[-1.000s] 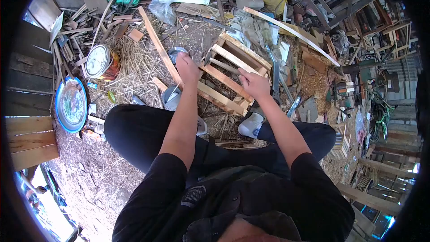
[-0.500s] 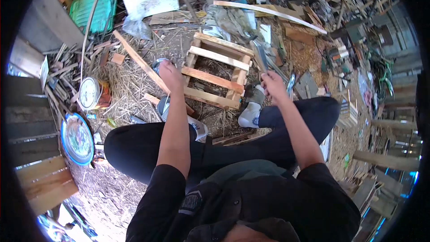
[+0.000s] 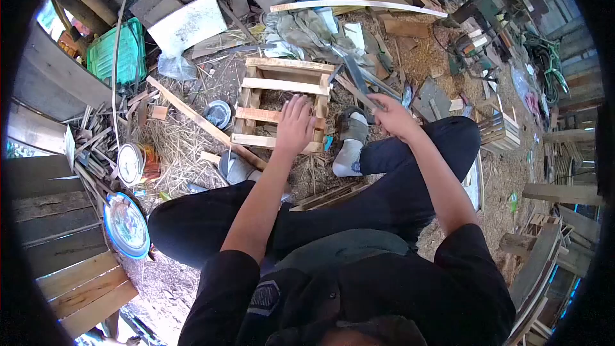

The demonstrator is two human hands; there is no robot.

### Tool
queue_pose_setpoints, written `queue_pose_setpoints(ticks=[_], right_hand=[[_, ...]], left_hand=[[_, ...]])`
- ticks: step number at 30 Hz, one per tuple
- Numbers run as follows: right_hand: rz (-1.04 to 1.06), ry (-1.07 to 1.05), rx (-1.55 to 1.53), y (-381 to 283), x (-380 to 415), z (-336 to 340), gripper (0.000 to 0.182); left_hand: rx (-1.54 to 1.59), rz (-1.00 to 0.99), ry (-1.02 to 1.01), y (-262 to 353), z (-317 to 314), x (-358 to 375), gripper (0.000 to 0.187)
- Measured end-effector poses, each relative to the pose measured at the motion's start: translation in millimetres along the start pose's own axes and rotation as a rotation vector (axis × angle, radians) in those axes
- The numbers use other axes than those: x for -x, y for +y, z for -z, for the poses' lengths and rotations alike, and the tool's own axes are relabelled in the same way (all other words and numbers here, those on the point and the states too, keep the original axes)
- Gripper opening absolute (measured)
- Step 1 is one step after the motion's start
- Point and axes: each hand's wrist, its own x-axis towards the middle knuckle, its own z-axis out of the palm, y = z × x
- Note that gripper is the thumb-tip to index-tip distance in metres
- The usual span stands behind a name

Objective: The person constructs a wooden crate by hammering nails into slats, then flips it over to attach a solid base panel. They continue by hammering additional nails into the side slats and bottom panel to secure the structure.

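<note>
A small slatted wooden crate (image 3: 285,84) lies on the ground between my feet. My left hand (image 3: 296,129) rests over its reddish middle slat (image 3: 256,114), palm down, fingers stretched out and somewhat apart. Whether a small thing sits under the fingertips is hidden. My right hand (image 3: 394,117) is closed around the wooden handle of a hammer (image 3: 359,93); the dark head points toward the crate's right side. Left of the crate stands a small round dish (image 3: 218,114) whose contents are too small to make out.
A long wooden strip (image 3: 186,110) lies left of the crate. Further left are a paint bucket (image 3: 131,164) and a blue-rimmed basin (image 3: 127,225). A curved white strip (image 3: 359,4) and scrap lie beyond the crate. Another slatted crate (image 3: 501,129) stands at the right.
My left hand has moved right from the round dish onto the crate's slat. The hammer in my right hand has tilted left toward the crate. The camera view has shifted a little.
</note>
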Motion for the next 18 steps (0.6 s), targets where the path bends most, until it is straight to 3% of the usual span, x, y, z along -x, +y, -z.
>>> queue_pose_setpoints(ticks=[4,5,8,12,18], right_hand=[[0.062,0.061,0.277,-10,-21,19,0.043],[0.045,-0.013,0.2,-1,-37,28,0.044],[0.14,-0.044,0.508,-42,-41,63,0.046],[0.054,-0.281,0.274,-43,-57,79,0.047],[0.038,-0.238,0.306,-39,-76,74,0.047]], left_hand=[[-0.129,0.117,-0.121,13,-18,-21,0.052],[-0.17,0.162,-0.137,10,-27,-21,0.059],[-0.107,0.188,-0.114,9,-42,-25,0.065],[-0.268,0.171,-0.214,13,-40,-31,0.073],[-0.326,0.184,-0.257,14,-42,-36,0.069]])
